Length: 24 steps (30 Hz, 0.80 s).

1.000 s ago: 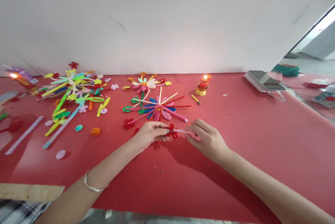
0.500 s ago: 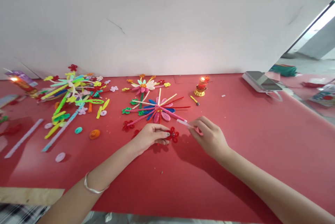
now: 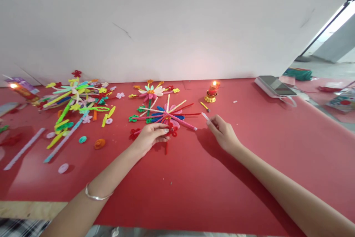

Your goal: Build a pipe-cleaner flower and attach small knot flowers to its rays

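Note:
My left hand (image 3: pixel 152 137) is closed, its thumb and fingertips pinching a small red pipe-cleaner flower (image 3: pixel 173 129). That flower is at the near edge of a large pipe-cleaner flower (image 3: pixel 177 117) with blue and pink petals and long spokes; whether the two touch I cannot tell. Further right, my right hand (image 3: pixel 224 133) pinches a short, translucent white glue stick (image 3: pixel 205 116), its tip pointing up and left. A lit red candle (image 3: pixel 213 89) in a gold holder stands beyond that tip, apart from it. Another red flower (image 3: pixel 135 133) lies left of my left hand.
Pipe-cleaner flowers and stems (image 3: pixel 74 96) crowd the left of the red table (image 3: pixel 210 192), near a second lit candle (image 3: pixel 23 92). A yellow stub (image 3: pixel 205 107) lies by the gold holder. A phone (image 3: pixel 276 86) rests back right. The white board (image 3: pixel 172 30) closes off the back.
My left hand has moved left and slightly away from me with the red flower, toward the large flower. The glue stick in my right hand has shifted right and nearer the candle.

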{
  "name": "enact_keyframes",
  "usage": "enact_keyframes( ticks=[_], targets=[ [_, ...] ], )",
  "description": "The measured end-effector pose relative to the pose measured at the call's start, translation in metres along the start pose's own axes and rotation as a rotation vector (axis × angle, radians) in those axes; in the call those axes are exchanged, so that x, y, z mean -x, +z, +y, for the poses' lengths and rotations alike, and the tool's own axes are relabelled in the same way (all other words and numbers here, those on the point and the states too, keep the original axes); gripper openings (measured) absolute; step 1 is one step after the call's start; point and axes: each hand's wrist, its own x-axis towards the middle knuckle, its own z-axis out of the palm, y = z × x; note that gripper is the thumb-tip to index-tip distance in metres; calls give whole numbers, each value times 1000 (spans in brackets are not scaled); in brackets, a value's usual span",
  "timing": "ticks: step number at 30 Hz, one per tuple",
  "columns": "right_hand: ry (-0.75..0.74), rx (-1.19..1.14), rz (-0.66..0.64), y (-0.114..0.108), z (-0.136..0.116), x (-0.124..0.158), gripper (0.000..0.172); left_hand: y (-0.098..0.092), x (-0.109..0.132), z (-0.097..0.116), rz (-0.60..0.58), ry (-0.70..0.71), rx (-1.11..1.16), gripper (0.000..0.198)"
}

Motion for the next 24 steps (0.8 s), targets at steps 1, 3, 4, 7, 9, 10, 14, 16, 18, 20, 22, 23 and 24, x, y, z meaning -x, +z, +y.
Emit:
enact_keyframes(
  ticks=[1,3,4,7,9,10,14,16,18,20,22,23,24],
  targets=[
    [8,-10,5,1,2,-1,27,-5,-2,4,53,51,30,17],
    [34,-35,16,1,4,-2,26,-18,-8,14,183,186,140,12],
    [49,-49,22,1,4,-2,26,-26,-12,18,286,283,230,10],
    [96,-95,49,1,6,-4,28,-48,-22,29,508,437,450,9],
    [109,-129,49,0,8,-6,30,-57,-26,33,591,440,511,12],
    [107,-146,44,-1,10,-7,31,-59,-26,34,580,424,502,12],
    [92,-135,51,-4,8,-8,36,-49,-17,33,336,264,217,7],
    [95,-77,47,-5,1,-7,34,-41,-11,31,187,156,35,13],
    [71,-40,15,-3,-11,-5,31,-35,-6,27,77,57,-106,18],
    [5,-47,-30,3,-22,-3,27,-34,-5,24,2,-6,-195,21],
    [-82,-60,-108,12,-33,-2,27,-37,-7,23,-39,-34,-228,22],
    [-106,-77,-155,18,-39,-3,25,-40,-8,23,-48,-44,-231,22],
    [-131,-108,-188,23,-44,-4,22,-44,-9,23,-52,-54,-231,23]
  ],
)
